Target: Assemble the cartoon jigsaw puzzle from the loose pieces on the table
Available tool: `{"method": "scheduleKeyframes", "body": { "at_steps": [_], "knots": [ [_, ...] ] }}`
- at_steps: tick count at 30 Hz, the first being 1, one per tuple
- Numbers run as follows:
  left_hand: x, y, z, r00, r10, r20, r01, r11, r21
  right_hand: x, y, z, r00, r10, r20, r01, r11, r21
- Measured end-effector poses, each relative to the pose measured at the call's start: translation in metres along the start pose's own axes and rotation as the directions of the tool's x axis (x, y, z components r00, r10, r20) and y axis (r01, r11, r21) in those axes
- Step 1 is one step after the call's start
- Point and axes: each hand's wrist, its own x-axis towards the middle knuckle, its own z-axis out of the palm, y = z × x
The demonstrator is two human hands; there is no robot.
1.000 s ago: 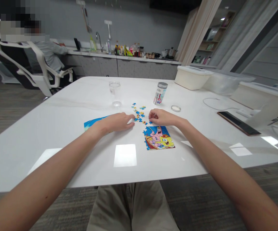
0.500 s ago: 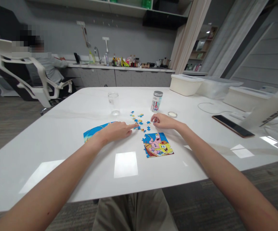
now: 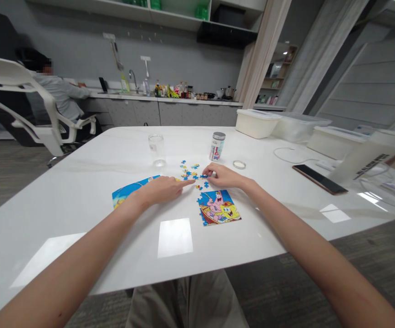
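Small loose puzzle pieces (image 3: 185,175), mostly blue and yellow, lie scattered at mid-table. My left hand (image 3: 159,189) reaches in from the left, index finger stretched to the edge of the pieces, other fingers curled under. Beneath and beside it lies a blue picture sheet (image 3: 124,191), partly covered by the hand. My right hand (image 3: 223,175) is on the right of the pieces, its bent fingertips together at a blue puzzle piece (image 3: 203,176). Nearer to me sits a joined puzzle section (image 3: 220,208) with a pink and a yellow cartoon figure; its left edge shows open tabs.
Behind the pieces stand a clear jar (image 3: 157,150) and a printed can with a grey lid (image 3: 217,146). A round lid (image 3: 239,164) lies beside my right hand. To the right are a phone (image 3: 319,179), cables and storage boxes (image 3: 257,123). A person (image 3: 61,95) sits back left.
My right hand has shifted left, its fingertips now over the blue pieces. My left index finger stays by the pieces, and the whole view has shifted slightly.
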Motion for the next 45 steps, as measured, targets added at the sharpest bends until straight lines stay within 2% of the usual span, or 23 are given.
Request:
{"method": "scheduleKeyframes", "body": {
  "at_steps": [4,11,14,17,21,25,29,32,35,45],
  "knots": [
    [0.003,-0.002,0.003,0.999,0.052,0.007,-0.052,0.999,-0.016,0.001,-0.008,0.003,0.999,-0.023,0.042,0.02,0.998,0.06],
    [0.002,0.0,0.006,1.0,-0.03,-0.004,0.03,0.999,-0.025,0.005,-0.002,0.009,0.999,-0.028,-0.021,0.028,1.0,-0.007],
    [0.0,0.0,0.003,0.995,-0.082,-0.052,0.083,0.996,0.011,0.002,-0.002,0.003,0.999,-0.025,0.035,0.026,0.999,-0.041],
    [0.0,-0.002,-0.001,0.994,-0.074,-0.08,0.077,0.996,0.041,-0.002,-0.001,-0.001,0.994,-0.063,0.085,0.067,0.997,-0.044],
    [-0.001,-0.003,-0.003,0.998,-0.045,-0.052,0.048,0.997,0.056,0.001,0.001,0.003,0.998,-0.054,0.037,0.053,0.999,0.011],
    [-0.001,-0.002,-0.004,0.998,-0.047,-0.037,0.048,0.998,0.029,0.005,0.0,0.007,0.998,-0.056,0.006,0.056,0.998,-0.018],
    [-0.002,-0.004,-0.003,0.998,-0.048,-0.038,0.047,0.999,-0.014,0.003,-0.005,0.003,0.998,-0.059,0.036,0.061,0.997,-0.051],
    [-0.001,-0.005,-0.001,0.999,-0.024,-0.039,0.023,0.999,-0.029,0.001,-0.011,0.0,0.992,-0.095,0.078,0.096,0.995,-0.01],
    [-0.001,-0.005,-0.001,1.0,-0.004,-0.026,0.003,0.999,-0.035,0.002,-0.017,0.002,0.992,-0.082,0.095,0.081,0.997,0.017],
    [-0.001,-0.002,0.0,0.996,-0.079,-0.048,0.078,0.997,-0.015,0.006,-0.01,0.01,0.995,-0.098,0.036,0.098,0.995,-0.011]
  ]
}}
